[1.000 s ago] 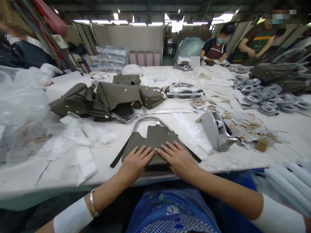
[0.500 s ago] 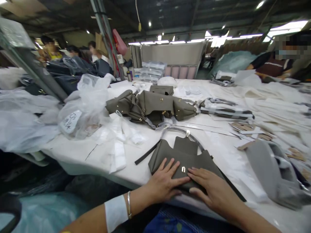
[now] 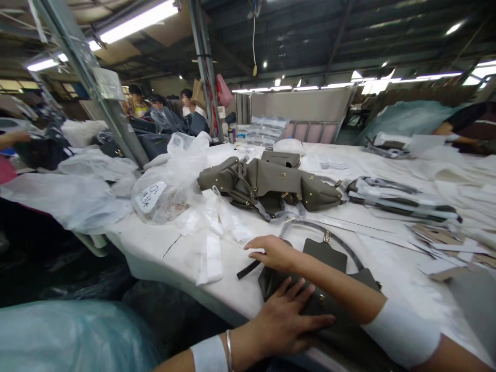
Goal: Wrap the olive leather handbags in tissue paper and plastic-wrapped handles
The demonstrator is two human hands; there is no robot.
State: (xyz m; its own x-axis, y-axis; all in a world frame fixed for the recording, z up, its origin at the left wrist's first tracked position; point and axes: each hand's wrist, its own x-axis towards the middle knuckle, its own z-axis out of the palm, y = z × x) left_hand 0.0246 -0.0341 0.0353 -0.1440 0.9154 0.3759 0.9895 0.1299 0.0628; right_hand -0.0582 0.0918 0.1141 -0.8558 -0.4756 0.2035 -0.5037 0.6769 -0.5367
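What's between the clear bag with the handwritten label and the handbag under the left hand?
White strips and a thin dark line, on the table short of the handbag; head view shows this.

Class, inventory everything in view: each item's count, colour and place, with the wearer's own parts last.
Table: one, white, centre
Handbag: one, olive, near edge
Bag pieces: several, olive, mid-table
Wrapped bundle: one, dark and white, right
Card scraps: many, brown, right
Strips: several, white, left of handbag
Labelled plastic bag: one, clear, left
Wrapped packs: stack, pale, back
Plastic sheeting: two areas, teal, lower left and back right
Posts: two, grey, left
Lights: several, white, overhead
Co-workers: at least four, mixed clothing, background
Bracelet: one, silver, left wrist
Left hand: one, bare, on handbag
Right hand: one, bare, by handbag's left corner
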